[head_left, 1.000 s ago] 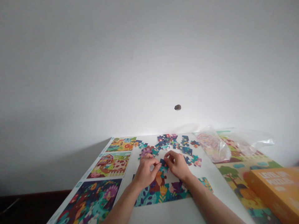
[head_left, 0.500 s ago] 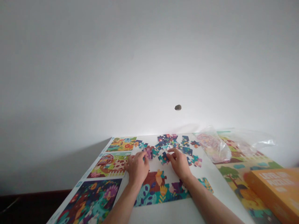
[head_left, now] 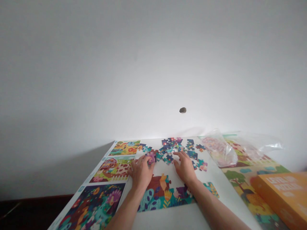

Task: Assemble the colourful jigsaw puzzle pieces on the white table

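Note:
My left hand (head_left: 141, 170) is at the left edge of the loose pieces, its fingers curled and its thumb close to the index finger around the edge of a purple puzzle piece (head_left: 152, 156). My right hand (head_left: 185, 164) hovers with thumb and index finger apart, holding nothing. Just left of its fingertips lies a dark blue and teal puzzle piece (head_left: 169, 158). Nearer to me, between my forearms, lies a joined strip of puzzle (head_left: 157, 196) with brown shapes, leaves and a yellow plant. My right wrist hides part of its right side.
Several loose pieces (head_left: 176, 143) are heaped toward the wall. Picture sheets (head_left: 96, 204) line the table's left side. At right are clear plastic bags (head_left: 222, 151), a colourful printed sheet (head_left: 237, 179) and an orange box (head_left: 283, 195). The white wall (head_left: 153, 80) has a small hole (head_left: 182, 110).
My right hand has let go of the dark blue and teal piece, which now lies among the others. Its fingers have drawn slightly apart from it. My left hand has barely moved.

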Motion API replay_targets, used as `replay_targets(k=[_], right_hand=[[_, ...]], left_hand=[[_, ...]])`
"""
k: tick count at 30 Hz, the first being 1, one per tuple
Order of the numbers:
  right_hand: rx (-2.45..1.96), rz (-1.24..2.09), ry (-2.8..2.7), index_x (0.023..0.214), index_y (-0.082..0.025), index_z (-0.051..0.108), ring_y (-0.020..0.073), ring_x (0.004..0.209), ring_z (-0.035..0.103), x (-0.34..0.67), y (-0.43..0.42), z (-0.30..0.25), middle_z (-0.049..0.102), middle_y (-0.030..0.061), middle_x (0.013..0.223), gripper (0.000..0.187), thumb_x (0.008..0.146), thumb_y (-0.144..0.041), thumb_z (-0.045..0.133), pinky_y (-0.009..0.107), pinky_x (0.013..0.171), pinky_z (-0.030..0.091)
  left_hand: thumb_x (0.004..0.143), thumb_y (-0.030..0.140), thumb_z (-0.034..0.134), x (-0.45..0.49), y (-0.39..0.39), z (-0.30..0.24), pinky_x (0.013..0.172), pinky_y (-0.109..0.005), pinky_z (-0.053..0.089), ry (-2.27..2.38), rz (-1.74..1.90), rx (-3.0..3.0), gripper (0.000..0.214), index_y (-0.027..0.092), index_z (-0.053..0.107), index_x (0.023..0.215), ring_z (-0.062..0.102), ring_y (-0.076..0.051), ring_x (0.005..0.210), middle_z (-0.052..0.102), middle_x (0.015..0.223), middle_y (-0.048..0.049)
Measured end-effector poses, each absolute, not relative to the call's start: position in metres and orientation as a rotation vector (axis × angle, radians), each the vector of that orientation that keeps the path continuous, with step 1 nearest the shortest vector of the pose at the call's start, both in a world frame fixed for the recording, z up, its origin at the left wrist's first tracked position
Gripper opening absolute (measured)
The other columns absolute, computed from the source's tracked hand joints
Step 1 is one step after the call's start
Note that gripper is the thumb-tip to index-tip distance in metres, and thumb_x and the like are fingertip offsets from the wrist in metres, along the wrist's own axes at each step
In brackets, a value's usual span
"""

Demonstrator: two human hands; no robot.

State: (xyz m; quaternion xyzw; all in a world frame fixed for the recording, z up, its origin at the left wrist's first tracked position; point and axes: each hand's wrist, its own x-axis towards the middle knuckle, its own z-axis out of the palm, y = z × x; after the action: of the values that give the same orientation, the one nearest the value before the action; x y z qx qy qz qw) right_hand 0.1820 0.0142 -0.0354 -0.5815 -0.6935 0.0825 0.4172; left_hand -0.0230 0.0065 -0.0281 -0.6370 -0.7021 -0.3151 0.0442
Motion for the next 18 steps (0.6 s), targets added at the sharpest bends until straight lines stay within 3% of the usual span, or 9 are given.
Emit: replay_targets(k=[3,7,13,18], right_hand=[[-1.633,0.004,-1.717,0.111,-0.022,0.067,0.0335,0.104,0.055,0.182,0.009,-0.032,0.062,0.0156,0.110,0.035,0.077,-0.015,0.059,0.049,0.090,0.043],[-1.896,-0.240,-1.603,0.127,-0.018,0.059,0.0469,0.122,0.040,0.184,0.005,-0.035,0.054,0.0247,0.126,0.052,0.076,-0.028,0.067,0.066,0.096,0.028],[-2.013,-0.015,-1.739,0.130,-0.017,0.056,0.0408,0.127,0.039,0.182,0.005,-0.032,0.051,0.0202,0.135,0.051,0.084,-0.038,0.059,0.067,0.107,0.009],[-1.794,0.183,-1.938,0.131,-0.024,0.055,0.0304,0.128,0.042,0.176,0.002,-0.021,0.054,0.0094,0.136,0.045,0.085,-0.026,0.053,0.057,0.111,0.016]], left_hand=[[0.077,0.027,0.066,-0.021,0.007,-0.025,0.087,-0.054,0.044,-2.074,-1.003,-2.023,0.019,0.027,0.071,0.095,0.055,-0.036,0.106,0.068,0.117,-0.0064],[0.081,0.029,0.063,-0.017,0.005,-0.026,0.099,-0.051,0.041,-1.779,-1.013,-2.414,0.031,0.031,0.068,0.112,0.051,-0.031,0.122,0.063,0.129,-0.0040],[0.086,0.036,0.059,-0.013,-0.002,-0.027,0.111,-0.059,0.028,-1.648,-0.726,-2.762,0.040,0.037,0.060,0.125,0.037,-0.032,0.137,0.048,0.147,-0.0006],[0.087,0.038,0.056,-0.011,-0.004,-0.020,0.112,-0.059,0.025,-1.685,-0.663,-2.793,0.038,0.036,0.061,0.125,0.035,-0.032,0.138,0.049,0.146,-0.0005]])
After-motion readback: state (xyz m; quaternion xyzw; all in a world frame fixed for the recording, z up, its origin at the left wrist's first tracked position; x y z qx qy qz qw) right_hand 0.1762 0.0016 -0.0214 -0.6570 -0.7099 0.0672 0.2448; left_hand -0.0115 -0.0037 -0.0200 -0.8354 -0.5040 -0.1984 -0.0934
